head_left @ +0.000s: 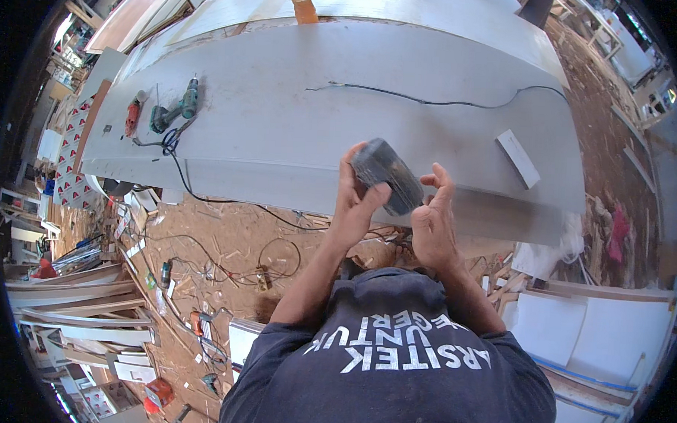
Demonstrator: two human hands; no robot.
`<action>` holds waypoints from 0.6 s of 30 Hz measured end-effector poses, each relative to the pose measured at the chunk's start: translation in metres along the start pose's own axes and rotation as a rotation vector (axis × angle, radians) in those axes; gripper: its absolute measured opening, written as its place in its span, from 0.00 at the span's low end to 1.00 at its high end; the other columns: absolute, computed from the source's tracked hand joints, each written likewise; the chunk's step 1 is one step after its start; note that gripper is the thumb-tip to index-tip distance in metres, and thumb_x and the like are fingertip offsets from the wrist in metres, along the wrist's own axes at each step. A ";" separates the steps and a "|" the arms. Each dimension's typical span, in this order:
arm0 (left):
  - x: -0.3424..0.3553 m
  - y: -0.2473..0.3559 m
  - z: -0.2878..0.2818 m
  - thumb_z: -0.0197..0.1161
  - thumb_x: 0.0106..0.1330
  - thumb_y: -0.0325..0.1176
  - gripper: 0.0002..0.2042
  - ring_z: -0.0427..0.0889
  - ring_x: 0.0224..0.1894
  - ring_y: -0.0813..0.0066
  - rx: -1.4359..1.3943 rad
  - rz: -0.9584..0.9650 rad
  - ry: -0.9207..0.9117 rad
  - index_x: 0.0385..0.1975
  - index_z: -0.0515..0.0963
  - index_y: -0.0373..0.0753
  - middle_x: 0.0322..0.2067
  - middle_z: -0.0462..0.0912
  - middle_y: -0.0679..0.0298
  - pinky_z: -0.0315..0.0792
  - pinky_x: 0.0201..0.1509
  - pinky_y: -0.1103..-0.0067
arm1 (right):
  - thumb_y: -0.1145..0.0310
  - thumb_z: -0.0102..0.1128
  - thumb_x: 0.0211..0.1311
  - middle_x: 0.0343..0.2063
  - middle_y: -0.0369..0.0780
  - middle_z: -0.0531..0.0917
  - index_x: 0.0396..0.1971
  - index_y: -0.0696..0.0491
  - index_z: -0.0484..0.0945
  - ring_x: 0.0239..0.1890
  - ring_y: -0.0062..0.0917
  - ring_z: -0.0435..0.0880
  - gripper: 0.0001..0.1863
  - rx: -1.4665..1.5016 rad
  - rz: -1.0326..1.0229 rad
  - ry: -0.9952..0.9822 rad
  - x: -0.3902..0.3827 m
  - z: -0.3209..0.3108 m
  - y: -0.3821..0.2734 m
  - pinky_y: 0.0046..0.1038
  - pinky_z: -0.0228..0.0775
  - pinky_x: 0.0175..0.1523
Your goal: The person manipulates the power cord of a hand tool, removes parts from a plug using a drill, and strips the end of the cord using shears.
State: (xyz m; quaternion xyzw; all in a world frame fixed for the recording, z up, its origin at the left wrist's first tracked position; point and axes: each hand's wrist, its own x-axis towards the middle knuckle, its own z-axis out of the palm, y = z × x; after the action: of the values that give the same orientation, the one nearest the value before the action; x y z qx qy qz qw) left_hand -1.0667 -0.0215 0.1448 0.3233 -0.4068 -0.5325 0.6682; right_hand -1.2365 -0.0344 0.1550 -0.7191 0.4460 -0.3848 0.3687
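My left hand [357, 205] is closed round a dark grey, rounded block [388, 176] with a worn, streaked face. Its exact kind is unclear. The thumb presses on the lower face and the block is tilted above the near edge of the table. Close to the block's right side is my right hand [435, 218], fingers partly stretched and apart. Whether its fingertips touch the block I cannot tell. Beneath and beyond both hands stretches a large pale grey tabletop [268, 97]. A small white rectangular piece [518, 159] lies on it to the right.
A green cordless drill [179, 109] and a red power tool [133, 116] lie at the table's left. A black cable [447, 103] crosses the far right; another cord hangs over the near edge. An orange-filled container [304, 7] stands at the back. Wood scraps and tools litter the floor [203, 236].
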 end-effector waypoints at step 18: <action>0.023 -0.043 -0.031 0.50 0.75 0.48 0.26 0.77 0.57 0.39 -0.932 -0.468 0.040 0.60 0.68 0.29 0.59 0.72 0.36 0.80 0.57 0.56 | 0.77 0.60 0.59 0.29 0.49 0.85 0.49 0.56 0.70 0.31 0.41 0.87 0.17 -0.037 0.041 0.232 -0.004 -0.014 -0.018 0.37 0.78 0.38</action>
State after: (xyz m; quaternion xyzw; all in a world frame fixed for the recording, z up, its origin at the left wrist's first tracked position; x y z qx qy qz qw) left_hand -1.0563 -0.0536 0.0977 0.0837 -0.0308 -0.7858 0.6120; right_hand -1.2436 -0.0277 0.1755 -0.6673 0.5073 -0.4494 0.3089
